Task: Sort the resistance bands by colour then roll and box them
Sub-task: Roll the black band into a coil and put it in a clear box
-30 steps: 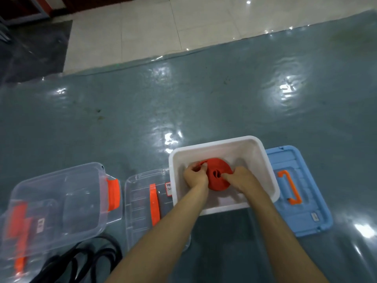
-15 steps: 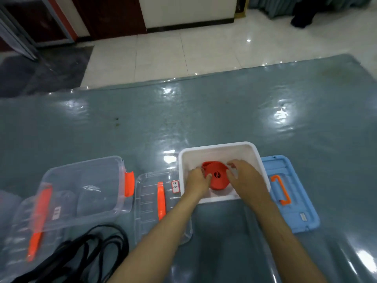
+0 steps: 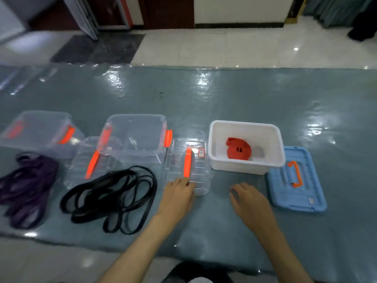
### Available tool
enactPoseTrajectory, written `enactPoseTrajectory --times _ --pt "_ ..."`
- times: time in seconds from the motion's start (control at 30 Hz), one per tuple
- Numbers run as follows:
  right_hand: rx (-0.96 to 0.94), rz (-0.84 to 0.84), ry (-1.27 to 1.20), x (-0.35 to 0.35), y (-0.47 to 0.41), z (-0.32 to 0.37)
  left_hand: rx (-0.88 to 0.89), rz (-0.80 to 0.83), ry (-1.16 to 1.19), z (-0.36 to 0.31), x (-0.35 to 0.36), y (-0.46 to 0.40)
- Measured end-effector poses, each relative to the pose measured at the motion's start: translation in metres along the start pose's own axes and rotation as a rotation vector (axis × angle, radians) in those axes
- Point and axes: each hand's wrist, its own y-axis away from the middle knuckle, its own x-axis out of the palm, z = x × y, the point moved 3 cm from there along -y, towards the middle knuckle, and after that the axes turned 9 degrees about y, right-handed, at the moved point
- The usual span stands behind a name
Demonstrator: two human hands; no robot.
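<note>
A shiny grey-green plastic mat [image 3: 224,103] covers the floor, with pale tiles beyond it.

Nearest of all are the two bare hands. The left hand [image 3: 177,198] lies flat with loose, straight fingers, and its fingertips [image 3: 184,182] are at the near edge of a clear flat plastic lid with an orange handle [image 3: 188,166]. It holds nothing. The right hand [image 3: 250,200] hovers low over the mat with its fingers spread and relaxed, and it holds nothing too.

To the left of the hands is a loose heap of thin black resistance bands [image 3: 110,199]. Further left is a heap of purple resistance bands [image 3: 26,188], a bit blurry. None of these are rolled yet.

To the right lies a light blue plastic lid with an orange handle [image 3: 295,180].

A little further away sits the white plastic box [image 3: 244,166]. Inside it is the red resistance band rolled into a round coil [image 3: 238,149], on the box floor. Left of that box are two clear plastic boxes with orange clips [image 3: 134,137] [image 3: 40,131], and a second clear lid [image 3: 87,166] leans under one.

It looks like the red colour is done and boxed. The black heap seems next. That would mean pulling one black band free of the tangle, rolling it tight, and putting it in the clear box behind it. The blue lid may also need to go on the white box.
</note>
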Motion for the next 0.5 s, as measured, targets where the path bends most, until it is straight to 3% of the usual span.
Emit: enactPoseTrajectory --times 0.23,0.5 --pt "-0.133 0.013 -0.040 0.014 0.039 0.067 -0.145 -0.038 -0.059 0.041 0.008 0.092" --pt "-0.242 0.078 0.022 0.049 0.036 0.152 -0.282 -0.067 -0.031 0.130 0.014 0.139"
